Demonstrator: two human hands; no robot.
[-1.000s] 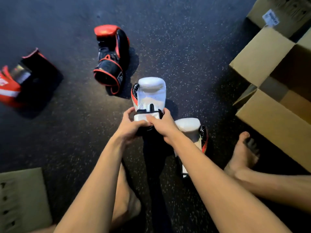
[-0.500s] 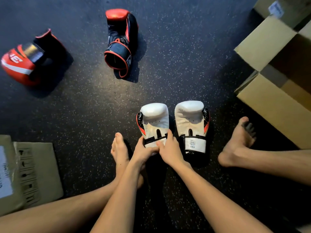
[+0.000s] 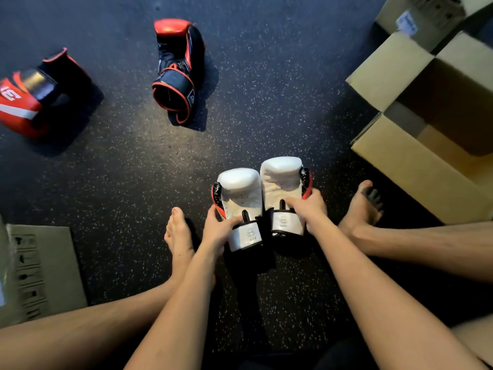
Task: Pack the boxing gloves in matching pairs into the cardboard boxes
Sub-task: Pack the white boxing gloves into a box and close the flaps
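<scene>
Two white boxing gloves stand side by side on the dark floor in front of me. My left hand (image 3: 217, 228) grips the left white glove (image 3: 240, 193) near its cuff. My right hand (image 3: 309, 209) grips the right white glove (image 3: 280, 180) at its wrist strap. A black and red glove (image 3: 177, 68) lies farther away at centre left, and a second red and black glove (image 3: 29, 97) lies at the far left. An open cardboard box (image 3: 416, 158) stands at the right.
My bare feet (image 3: 178, 236) (image 3: 360, 209) rest on the speckled floor on either side of the white gloves. A second cardboard box (image 3: 416, 20) sits at the top right. A flat cardboard piece (image 3: 42, 268) lies at the lower left.
Both hands were on the left white glove. Now my right hand has shifted to the right white glove, so each hand holds one, and the pair stands closer together.
</scene>
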